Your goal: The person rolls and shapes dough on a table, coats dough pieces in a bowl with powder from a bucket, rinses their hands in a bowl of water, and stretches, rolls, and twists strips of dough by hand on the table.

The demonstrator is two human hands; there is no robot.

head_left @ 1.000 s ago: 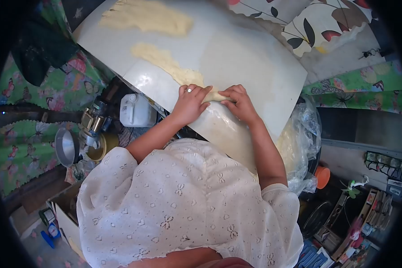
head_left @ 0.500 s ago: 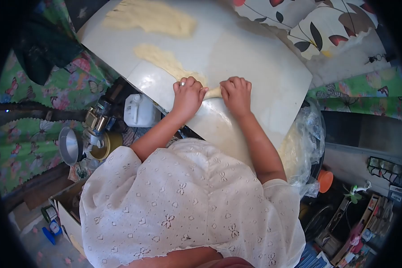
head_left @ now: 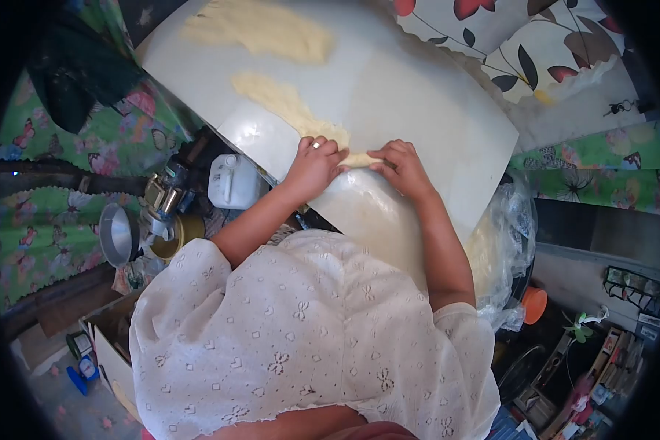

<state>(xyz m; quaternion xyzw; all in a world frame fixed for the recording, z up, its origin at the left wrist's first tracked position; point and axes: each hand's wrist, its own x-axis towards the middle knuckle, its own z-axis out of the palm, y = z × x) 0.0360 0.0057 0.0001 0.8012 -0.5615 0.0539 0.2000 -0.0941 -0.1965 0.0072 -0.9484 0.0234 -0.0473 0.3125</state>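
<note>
A strip of pale yellow dough (head_left: 286, 104) lies on the white tabletop (head_left: 411, 88), its near end rolled into a small log. My left hand (head_left: 317, 167), with a ring on one finger, is closed on the left end of that roll. At the roll's right end, my right hand (head_left: 402, 169) pinches the dough between thumb and fingers. A short stretch of the roll shows between both hands. Farther back on the table is a second, wider flattened sheet of dough (head_left: 260, 31).
Left of the table stand a white plastic jug (head_left: 231, 182), a metal bowl (head_left: 117, 233) and a hand-cranked metal machine (head_left: 167, 194). To the right, clear plastic (head_left: 502, 242) covers more pale dough beside an orange container (head_left: 534, 304). A leaf-patterned cloth (head_left: 543, 51) borders the far right.
My right hand has shifted slightly right and down, its fingers now pinching the roll's end. My left hand has moved slightly down. The whole view has shifted a little.
</note>
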